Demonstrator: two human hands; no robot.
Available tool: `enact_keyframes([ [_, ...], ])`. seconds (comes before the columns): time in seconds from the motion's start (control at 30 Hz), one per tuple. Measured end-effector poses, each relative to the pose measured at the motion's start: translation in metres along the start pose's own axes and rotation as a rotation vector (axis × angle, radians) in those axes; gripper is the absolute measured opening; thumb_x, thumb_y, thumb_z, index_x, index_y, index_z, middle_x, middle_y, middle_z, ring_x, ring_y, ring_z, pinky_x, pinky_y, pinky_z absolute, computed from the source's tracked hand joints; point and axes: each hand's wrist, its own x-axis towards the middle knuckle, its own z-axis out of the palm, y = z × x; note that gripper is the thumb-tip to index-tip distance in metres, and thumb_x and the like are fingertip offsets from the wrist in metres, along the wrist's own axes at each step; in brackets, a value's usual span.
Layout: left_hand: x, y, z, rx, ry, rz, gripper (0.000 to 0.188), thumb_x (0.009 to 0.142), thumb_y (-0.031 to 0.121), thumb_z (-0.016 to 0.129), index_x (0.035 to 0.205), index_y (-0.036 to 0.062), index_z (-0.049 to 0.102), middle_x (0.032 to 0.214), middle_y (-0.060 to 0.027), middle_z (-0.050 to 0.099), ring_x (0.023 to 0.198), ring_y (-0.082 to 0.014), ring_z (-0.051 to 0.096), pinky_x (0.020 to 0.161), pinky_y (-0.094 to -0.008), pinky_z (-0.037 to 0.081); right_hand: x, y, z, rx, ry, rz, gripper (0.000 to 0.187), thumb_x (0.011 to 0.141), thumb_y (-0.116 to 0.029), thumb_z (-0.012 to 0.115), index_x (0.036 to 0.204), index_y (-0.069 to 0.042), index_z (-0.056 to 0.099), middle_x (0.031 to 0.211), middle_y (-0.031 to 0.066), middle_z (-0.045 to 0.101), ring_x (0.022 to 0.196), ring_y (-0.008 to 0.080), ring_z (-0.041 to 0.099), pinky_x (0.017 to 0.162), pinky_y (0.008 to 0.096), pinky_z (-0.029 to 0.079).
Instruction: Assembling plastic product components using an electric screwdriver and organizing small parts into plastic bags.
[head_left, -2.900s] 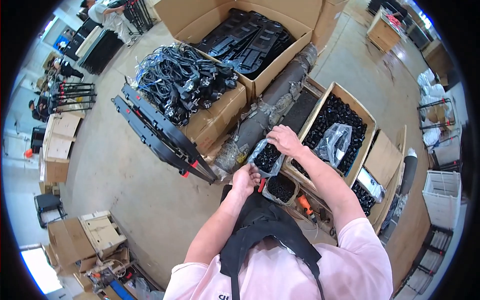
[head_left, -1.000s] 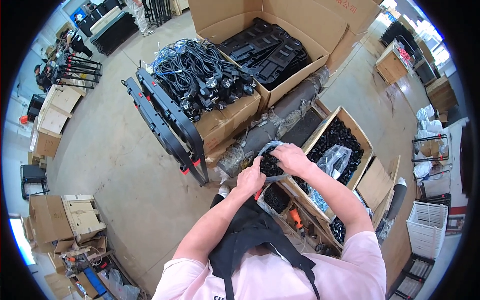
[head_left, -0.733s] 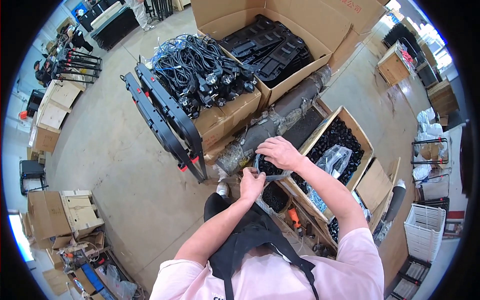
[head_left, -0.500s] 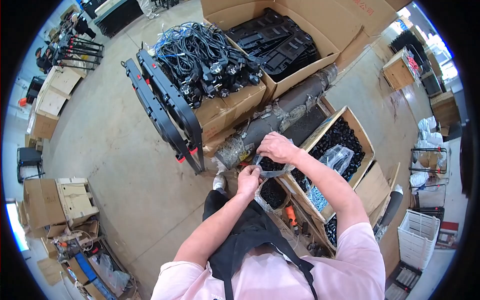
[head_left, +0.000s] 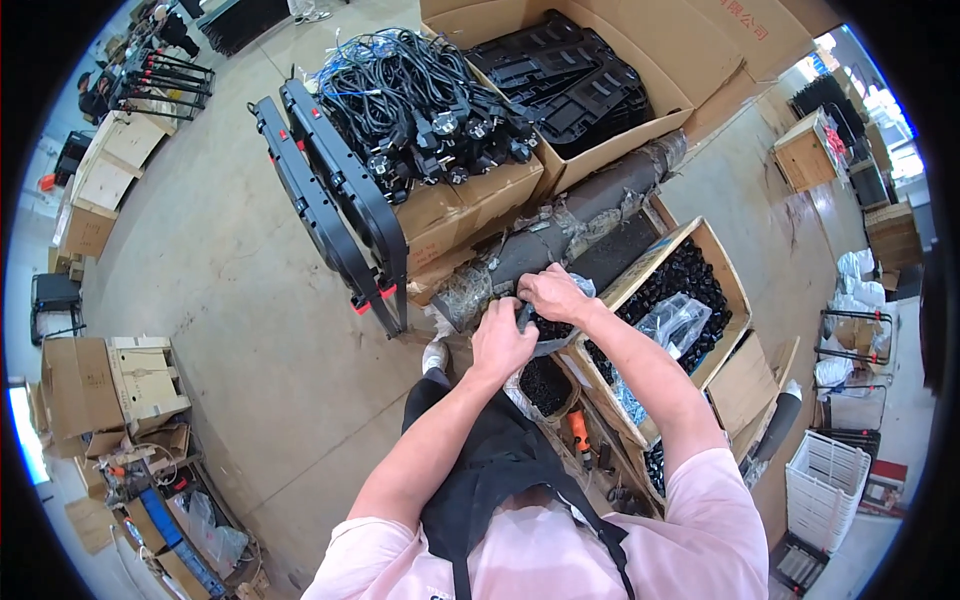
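A clear plastic bag (head_left: 552, 349) with small black parts in it sits under my two hands, between the wrapped roll and the wooden box. My left hand (head_left: 502, 340) is closed on the bag's near left edge, its fingertips partly hidden. Close beside it, my right hand (head_left: 552, 296) pinches the bag's far edge, fingers bent and knuckles up. Just below the bag stands an open container of small black pieces (head_left: 545, 385). To the right, a wooden box (head_left: 741, 300) holds many black parts, a loose plastic bag (head_left: 676, 322) and bright screws.
A long grey roll (head_left: 590, 225) in torn wrapping lies beyond my hands. Behind it are a carton topped with black power cords (head_left: 400, 110) and a carton of black panels (head_left: 575, 80). Two black frames (head_left: 335, 205) lean at left. An orange-handled tool (head_left: 579, 431) is nearer me.
My left hand has moved up and forward, closer to my right hand, and is now turned with its back up. The bag is less stretched between the hands. The view has shifted slightly.
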Motion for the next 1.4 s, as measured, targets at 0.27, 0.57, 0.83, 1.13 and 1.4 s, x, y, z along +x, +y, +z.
enact_keyframes([
  [0.27,0.036,-0.012,0.02,0.45,0.001,0.346,0.019,0.09,0.018,0.066,0.102,0.0033,0.063,0.095,-0.0175,0.073,0.088,-0.0352,0.075,0.076,-0.0485,0.063,-0.028,0.008,-0.045,0.086,0.442,-0.144,0.029,0.087,-0.023,0.076,0.111,-0.007,0.073,0.109,0.0145,0.075,0.107,0.0373,0.068,0.1,0.0504,0.049],
  [0.57,0.047,-0.002,0.013,0.547,-0.092,0.414,0.013,0.091,0.014,0.064,0.098,0.0036,0.063,0.091,-0.0165,0.074,0.086,-0.0329,0.076,0.072,-0.0453,0.063,-0.078,0.026,-0.055,0.237,0.257,0.532,0.047,0.085,-0.032,0.081,0.12,-0.002,0.075,0.114,0.0191,0.076,0.111,0.0358,0.071,0.098,0.0445,0.055],
  [0.83,0.048,-0.015,-0.005,0.384,-0.133,0.305,0.018,0.102,0.021,0.061,0.1,0.0028,0.06,0.09,-0.0228,0.074,0.084,-0.0424,0.074,0.072,-0.0561,0.058,-0.056,0.075,-0.022,0.908,0.32,0.707,0.023,0.102,-0.021,0.069,0.109,-0.001,0.079,0.074,0.0056,0.07,0.064,0.0161,0.061,0.06,0.0353,0.05],
  [1.13,0.043,-0.011,-0.001,0.282,-0.127,0.198,0.022,0.104,0.022,0.057,0.099,0.0019,0.061,0.096,-0.0245,0.075,0.088,-0.046,0.074,0.079,-0.058,0.058,-0.031,0.09,-0.02,1.273,0.095,0.87,0.028,0.108,-0.025,0.061,0.085,-0.011,0.064,0.065,-0.0041,0.045,0.05,0.0097,0.03,0.047,0.0304,0.021],
  [1.4,0.048,0.001,0.001,0.291,-0.116,0.145,0.025,0.105,0.025,0.056,0.098,0.0019,0.063,0.094,-0.0242,0.075,0.089,-0.0446,0.075,0.078,-0.0569,0.059,-0.025,0.1,-0.009,0.629,0.382,0.761,0.028,0.103,-0.025,0.063,0.111,0.0,0.072,0.103,0.0151,0.075,0.097,0.0305,0.071,0.083,0.0435,0.055],
])
